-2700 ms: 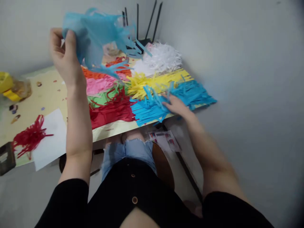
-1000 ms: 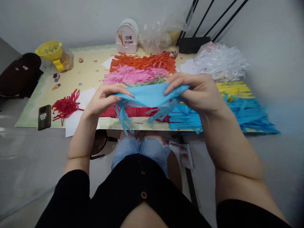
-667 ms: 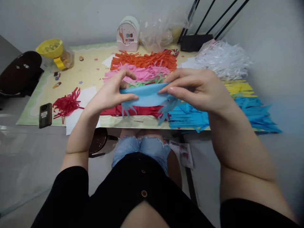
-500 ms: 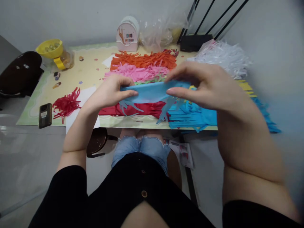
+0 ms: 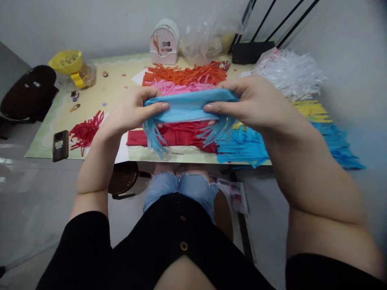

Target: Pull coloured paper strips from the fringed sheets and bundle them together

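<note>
A light blue fringed tissue-paper piece [image 5: 187, 106] is stretched sideways in the air above the table, its cut strips hanging down at both ends. My left hand [image 5: 145, 105] grips its left end, thumb in front. At the other end my right hand [image 5: 238, 100] pinches it with the thumb on the near face; the fingers behind the paper are mostly hidden. Beneath it lies red fringed paper [image 5: 178, 137]. Brighter blue fringed paper [image 5: 242, 147] rests to its right. Pink [image 5: 181, 86] and orange [image 5: 187, 75] fringed bundles lie beyond.
A loose red tassel [image 5: 87, 131] and a phone [image 5: 60, 146] lie near the table's left front. A yellow bowl [image 5: 66, 62], a pink-white holder [image 5: 165, 44] and a plastic bag [image 5: 201, 42] stand at the back. White shredded fringe [image 5: 292, 74] and yellow fringe [image 5: 311, 110] are at right.
The light blue paper has been raised slightly and turned so more of its flat face shows. My right hand has shifted a little left and closed on its right end.
</note>
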Demonstrator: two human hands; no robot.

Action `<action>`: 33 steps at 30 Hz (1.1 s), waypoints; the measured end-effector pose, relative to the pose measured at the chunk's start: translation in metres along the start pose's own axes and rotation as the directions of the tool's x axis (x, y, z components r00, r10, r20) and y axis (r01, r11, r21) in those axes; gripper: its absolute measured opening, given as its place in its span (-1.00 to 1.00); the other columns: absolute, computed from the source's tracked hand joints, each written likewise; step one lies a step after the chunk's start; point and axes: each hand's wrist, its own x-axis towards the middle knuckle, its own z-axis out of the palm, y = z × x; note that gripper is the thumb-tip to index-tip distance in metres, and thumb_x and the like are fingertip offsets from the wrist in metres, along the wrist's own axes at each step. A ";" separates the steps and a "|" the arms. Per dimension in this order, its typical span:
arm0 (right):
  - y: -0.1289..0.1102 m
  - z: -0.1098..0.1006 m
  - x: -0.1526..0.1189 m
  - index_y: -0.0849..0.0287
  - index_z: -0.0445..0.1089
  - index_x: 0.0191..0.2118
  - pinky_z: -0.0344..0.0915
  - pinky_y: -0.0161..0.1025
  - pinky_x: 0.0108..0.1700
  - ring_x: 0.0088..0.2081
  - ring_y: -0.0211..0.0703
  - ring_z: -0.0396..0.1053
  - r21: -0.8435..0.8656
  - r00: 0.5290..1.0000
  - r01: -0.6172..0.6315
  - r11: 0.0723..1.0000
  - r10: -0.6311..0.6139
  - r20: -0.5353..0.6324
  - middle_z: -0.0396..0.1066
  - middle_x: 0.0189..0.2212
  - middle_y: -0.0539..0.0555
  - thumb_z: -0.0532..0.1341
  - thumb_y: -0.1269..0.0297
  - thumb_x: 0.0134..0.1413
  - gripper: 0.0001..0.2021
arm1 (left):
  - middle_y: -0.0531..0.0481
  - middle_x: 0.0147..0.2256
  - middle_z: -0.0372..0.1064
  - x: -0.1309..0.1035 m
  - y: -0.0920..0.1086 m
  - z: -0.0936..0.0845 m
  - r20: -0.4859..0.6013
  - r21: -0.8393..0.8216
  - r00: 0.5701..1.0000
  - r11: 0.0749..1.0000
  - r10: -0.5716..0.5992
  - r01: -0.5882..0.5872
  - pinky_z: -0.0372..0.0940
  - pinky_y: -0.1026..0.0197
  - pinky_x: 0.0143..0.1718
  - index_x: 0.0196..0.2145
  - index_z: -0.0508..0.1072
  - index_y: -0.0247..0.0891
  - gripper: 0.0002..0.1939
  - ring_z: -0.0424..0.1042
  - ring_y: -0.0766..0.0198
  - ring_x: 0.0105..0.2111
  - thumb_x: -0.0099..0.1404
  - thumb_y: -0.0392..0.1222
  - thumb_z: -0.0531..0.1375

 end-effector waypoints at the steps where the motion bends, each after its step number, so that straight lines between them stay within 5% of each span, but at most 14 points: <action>1: 0.000 0.003 -0.002 0.12 0.50 -0.47 0.33 -0.24 -0.49 -0.53 -0.21 0.37 0.042 1.000 -0.001 0.999 0.003 -0.030 0.37 -0.58 -0.05 0.53 0.05 -0.01 -0.69 | 0.11 -0.55 0.26 -0.001 -0.004 0.001 -0.019 -0.070 1.000 0.997 -0.010 0.009 0.26 0.31 -0.52 -0.38 0.44 -0.27 -0.73 0.37 0.38 -0.57 0.23 -0.07 0.42; 7: 0.008 0.020 -0.011 0.01 0.62 -0.20 0.44 -0.25 -0.47 -0.51 -0.26 0.40 0.304 0.975 0.073 0.950 -0.004 -0.222 0.54 -0.36 -0.04 0.52 0.13 0.00 -0.76 | 0.08 -0.41 0.42 -0.009 -0.015 0.017 -0.170 -0.342 0.985 0.939 -0.029 -0.031 0.44 0.26 -0.47 -0.23 0.56 -0.23 -0.85 0.52 0.33 -0.51 0.25 -0.16 0.36; 14: 0.015 0.027 -0.018 0.06 0.53 -0.38 0.43 -0.23 -0.46 -0.53 -0.23 0.40 0.348 0.983 0.079 0.934 -0.014 -0.185 0.37 -0.54 -0.04 0.48 0.02 0.03 -0.75 | 0.05 -0.50 0.40 -0.019 -0.010 0.031 -0.226 -0.420 0.973 0.906 -0.056 -0.045 0.51 0.27 -0.43 -0.43 0.53 -0.25 -0.86 0.52 0.34 -0.50 0.25 -0.18 0.34; 23: 0.020 0.028 -0.020 0.04 0.50 -0.43 0.43 -0.10 -0.39 -0.49 -0.11 0.42 0.214 0.986 0.094 0.972 -0.062 -0.155 0.44 -0.52 0.04 0.27 -0.21 0.17 -0.58 | -0.07 -0.46 0.48 -0.025 -0.015 0.033 -0.282 -0.181 0.955 0.972 0.095 -0.150 0.45 0.17 -0.38 -0.46 0.54 -0.22 -0.62 0.50 0.27 -0.45 0.29 0.14 0.30; 28: 0.011 0.026 -0.022 0.01 0.51 -0.28 0.48 -0.11 -0.22 -0.31 -0.07 0.50 -0.097 0.963 0.159 0.982 -0.176 -0.202 0.51 -0.38 0.03 0.41 -0.09 0.12 -0.71 | 0.00 -0.49 0.44 -0.029 -0.008 0.039 -0.334 0.070 0.928 0.986 0.165 -0.151 0.36 0.19 -0.36 -0.47 0.44 -0.19 -0.56 0.42 0.29 -0.44 0.22 0.22 0.41; 33: 0.003 0.028 -0.027 0.00 0.56 -0.06 0.47 0.01 0.01 -0.09 0.09 0.56 -0.270 0.943 0.169 0.948 -0.235 -0.236 0.60 -0.18 0.10 0.38 0.09 0.18 -0.75 | -0.02 -0.32 0.50 -0.032 -0.003 0.039 -0.357 0.182 0.918 0.977 0.171 -0.111 0.35 0.19 -0.30 -0.22 0.49 -0.14 -0.66 0.46 0.23 -0.31 0.22 0.10 0.43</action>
